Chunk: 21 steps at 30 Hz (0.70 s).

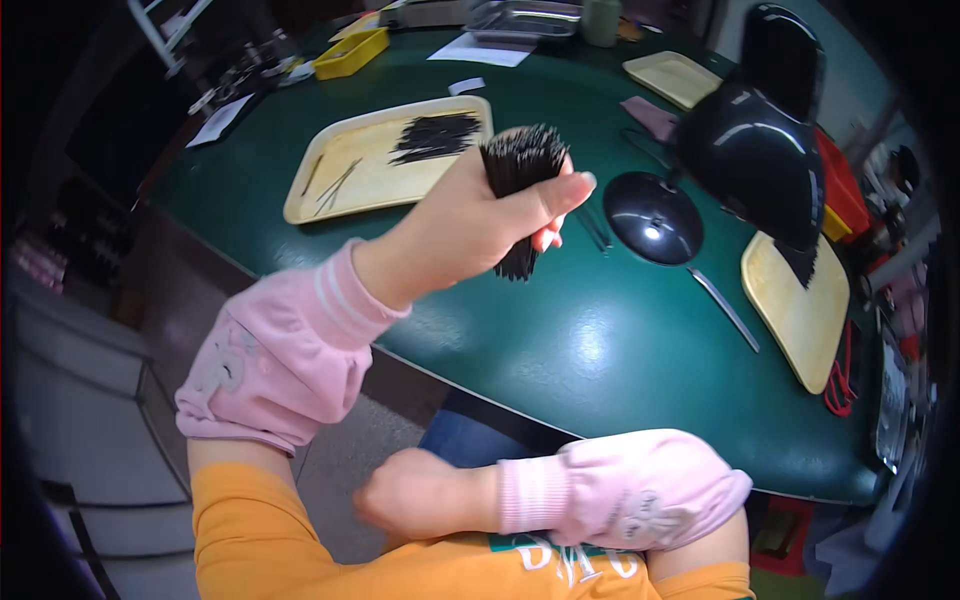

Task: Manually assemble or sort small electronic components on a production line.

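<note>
My left hand [465, 220] is raised over the table, its fingers wrapped round a thick bundle of thin black rods [525, 165]. The bundle stands nearly upright in the fist, its ends showing above and below. Behind it, a cream tray [375, 190] holds a flat pile of similar black rods [438, 135] and a few loose ones. My right hand [420, 495] is down by my lap, below the table's front edge. It is slightly blurred and curled like a fist; anything inside it is hidden.
A black desk lamp [755, 150] stands on the right of the green table [490, 340]. Metal tweezers [725, 310] lie near another cream tray [800, 330] with dark pieces. A third tray [672, 78], a yellow box [350, 52] and a clear container [525, 18] are farther back.
</note>
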Each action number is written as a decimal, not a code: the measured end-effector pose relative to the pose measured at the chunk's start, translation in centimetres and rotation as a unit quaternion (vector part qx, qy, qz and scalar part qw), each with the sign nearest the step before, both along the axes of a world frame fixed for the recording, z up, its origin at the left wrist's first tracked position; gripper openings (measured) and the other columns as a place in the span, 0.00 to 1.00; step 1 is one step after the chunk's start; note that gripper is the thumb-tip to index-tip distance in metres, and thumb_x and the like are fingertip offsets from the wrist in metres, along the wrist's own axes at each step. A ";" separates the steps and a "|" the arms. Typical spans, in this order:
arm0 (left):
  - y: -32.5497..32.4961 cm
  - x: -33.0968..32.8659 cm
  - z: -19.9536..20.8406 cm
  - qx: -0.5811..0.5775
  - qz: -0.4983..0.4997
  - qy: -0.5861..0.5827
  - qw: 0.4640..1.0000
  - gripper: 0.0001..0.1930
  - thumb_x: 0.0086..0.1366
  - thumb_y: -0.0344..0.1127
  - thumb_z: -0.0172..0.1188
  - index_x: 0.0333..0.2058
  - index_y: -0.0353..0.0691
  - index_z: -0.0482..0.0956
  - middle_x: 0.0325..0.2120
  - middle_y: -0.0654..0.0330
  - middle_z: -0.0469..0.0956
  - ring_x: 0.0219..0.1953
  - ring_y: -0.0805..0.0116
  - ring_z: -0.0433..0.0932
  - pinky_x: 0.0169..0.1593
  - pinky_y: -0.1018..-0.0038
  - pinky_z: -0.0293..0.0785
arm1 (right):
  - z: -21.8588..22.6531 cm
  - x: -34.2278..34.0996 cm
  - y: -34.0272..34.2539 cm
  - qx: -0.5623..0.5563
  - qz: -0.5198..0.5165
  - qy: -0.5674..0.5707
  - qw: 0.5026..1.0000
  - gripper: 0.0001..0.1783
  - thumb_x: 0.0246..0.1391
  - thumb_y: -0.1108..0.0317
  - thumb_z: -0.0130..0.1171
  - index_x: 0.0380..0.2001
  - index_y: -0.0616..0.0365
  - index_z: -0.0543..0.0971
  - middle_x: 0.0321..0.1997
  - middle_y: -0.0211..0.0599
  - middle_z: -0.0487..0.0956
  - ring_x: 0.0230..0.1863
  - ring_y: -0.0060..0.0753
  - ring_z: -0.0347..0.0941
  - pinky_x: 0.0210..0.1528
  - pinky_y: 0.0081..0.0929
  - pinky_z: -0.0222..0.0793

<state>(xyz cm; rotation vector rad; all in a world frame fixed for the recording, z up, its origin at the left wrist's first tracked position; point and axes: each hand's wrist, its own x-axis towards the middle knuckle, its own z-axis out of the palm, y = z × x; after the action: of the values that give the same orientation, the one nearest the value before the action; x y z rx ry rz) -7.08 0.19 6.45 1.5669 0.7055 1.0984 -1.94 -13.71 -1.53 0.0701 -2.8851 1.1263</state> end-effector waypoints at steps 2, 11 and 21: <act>0.0 1.3 -1.3 -0.018 -0.034 -0.011 0.999 0.08 0.60 0.35 0.53 0.26 0.38 0.68 0.16 0.65 0.67 0.19 0.77 0.67 0.28 0.78 0.67 | 0.9 3.2 1.8 0.055 -0.058 0.056 0.995 0.10 0.45 0.64 0.50 0.20 0.59 0.69 0.15 0.37 0.72 0.19 0.38 0.72 0.20 0.32 0.64; 0.1 8.0 -8.2 0.039 -0.097 -0.073 0.992 0.07 0.54 0.30 0.59 0.28 0.38 0.69 0.22 0.66 0.70 0.26 0.80 0.68 0.32 0.82 0.66 | 5.1 18.1 9.3 0.279 -0.386 0.339 0.811 0.24 0.32 0.63 0.64 0.37 0.59 0.73 0.34 0.35 0.73 0.31 0.38 0.69 0.36 0.30 0.65; 0.7 8.5 -9.8 0.010 -0.150 0.003 0.989 0.04 0.54 0.27 0.57 0.28 0.35 0.72 0.25 0.60 0.75 0.27 0.74 0.72 0.34 0.77 0.69 | 0.8 20.0 11.7 -0.040 -0.528 0.376 0.760 0.19 0.41 0.71 0.59 0.40 0.65 0.72 0.41 0.44 0.74 0.43 0.38 0.70 0.45 0.29 0.64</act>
<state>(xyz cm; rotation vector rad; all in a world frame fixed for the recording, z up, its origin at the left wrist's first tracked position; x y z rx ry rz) 1.46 0.84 -3.40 1.6315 0.4449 0.8798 18.06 -2.01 -0.72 -0.7983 -1.6427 0.6924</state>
